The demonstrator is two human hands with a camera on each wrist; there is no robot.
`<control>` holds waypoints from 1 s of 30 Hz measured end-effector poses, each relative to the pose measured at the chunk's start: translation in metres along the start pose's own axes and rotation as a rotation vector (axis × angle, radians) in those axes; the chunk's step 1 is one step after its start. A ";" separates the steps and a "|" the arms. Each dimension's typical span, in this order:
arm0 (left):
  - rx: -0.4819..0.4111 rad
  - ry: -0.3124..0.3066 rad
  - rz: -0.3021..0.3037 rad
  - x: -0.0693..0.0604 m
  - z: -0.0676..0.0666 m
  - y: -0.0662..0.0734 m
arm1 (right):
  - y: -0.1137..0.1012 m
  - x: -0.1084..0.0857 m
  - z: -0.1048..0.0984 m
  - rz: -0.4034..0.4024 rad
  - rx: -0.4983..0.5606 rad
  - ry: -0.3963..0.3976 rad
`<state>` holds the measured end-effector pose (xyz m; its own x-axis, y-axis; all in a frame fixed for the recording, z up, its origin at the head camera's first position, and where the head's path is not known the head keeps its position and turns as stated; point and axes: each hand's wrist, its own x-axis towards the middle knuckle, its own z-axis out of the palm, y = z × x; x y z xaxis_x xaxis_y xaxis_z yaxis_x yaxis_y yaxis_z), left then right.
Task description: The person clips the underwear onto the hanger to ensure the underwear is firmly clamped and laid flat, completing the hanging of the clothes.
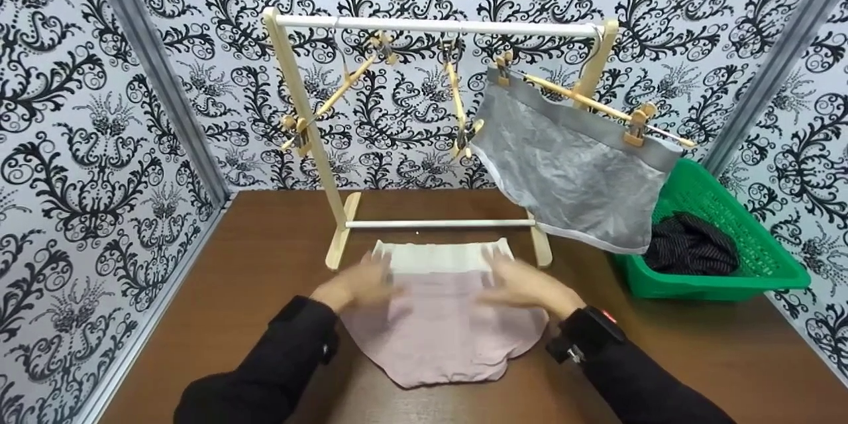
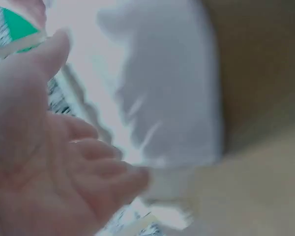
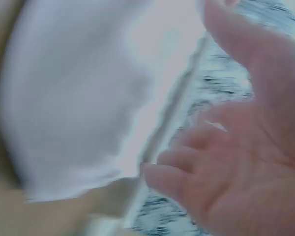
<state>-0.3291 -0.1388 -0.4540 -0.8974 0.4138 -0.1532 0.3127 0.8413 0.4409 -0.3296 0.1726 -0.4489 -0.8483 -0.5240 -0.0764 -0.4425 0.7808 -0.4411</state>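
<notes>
Black left sleeve (image 1: 265, 358) and black right sleeve (image 1: 639, 364) nearest the camera, reaching up from the lower left and lower right of the frame. Behind everything, across the top and down both sides, white wall panels (image 1: 106, 79) covered in black scrollwork. Across the lower half, a brown table (image 1: 252, 245). Standing on it at upper centre, a pale wooden rack (image 1: 437, 26) with white rails. At the right, also on the table, a green basket (image 1: 722, 286) with perforated sides. Hanging at right of centre, a grey garment (image 1: 576, 159), overlapping the basket's left side in the picture. Laid out at lower centre, on the table just in front of the rack's lower rail, a pale pink garment (image 1: 450, 331) with a cream band along its upper edge. On the top rail, a left hanger (image 1: 344, 88), a middle hanger (image 1: 456, 94) and a right hanger (image 1: 603, 105), this last bearing the grey garment. Crumpled in the basket, dark striped cloth (image 1: 692, 245). Over the pink garment's two sides, motion-blurred, left hand (image 1: 364, 285) and right hand (image 1: 520, 285), both spread loosely, thumbs apart from fingers; impossible to tell whether touching the fabric. Smallest, wooden clips (image 1: 636, 127) on the hangers.
</notes>
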 end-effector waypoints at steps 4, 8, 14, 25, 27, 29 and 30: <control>-0.241 0.197 0.094 0.018 -0.049 0.023 | -0.043 -0.003 -0.038 -0.005 0.194 0.336; -0.648 0.347 0.150 0.032 -0.094 0.060 | -0.092 -0.004 -0.074 -0.050 0.447 0.581; -1.051 0.405 0.200 0.050 -0.134 0.107 | -0.129 0.008 -0.095 -0.168 0.699 0.800; -1.227 0.374 0.307 0.064 -0.156 0.142 | -0.146 0.007 -0.107 -0.268 0.701 0.951; -1.230 0.362 0.346 0.063 -0.157 0.144 | -0.147 0.004 -0.109 -0.275 0.718 0.943; -1.210 0.367 0.364 0.062 -0.158 0.146 | -0.148 0.002 -0.111 -0.288 0.732 0.936; -1.196 0.373 0.371 0.062 -0.159 0.147 | -0.148 0.000 -0.112 -0.299 0.746 0.932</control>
<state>-0.3878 -0.0448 -0.2577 -0.9103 0.2693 0.3144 0.2634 -0.2092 0.9417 -0.2969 0.0949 -0.2834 -0.7608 0.0329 0.6481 -0.6402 0.1256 -0.7579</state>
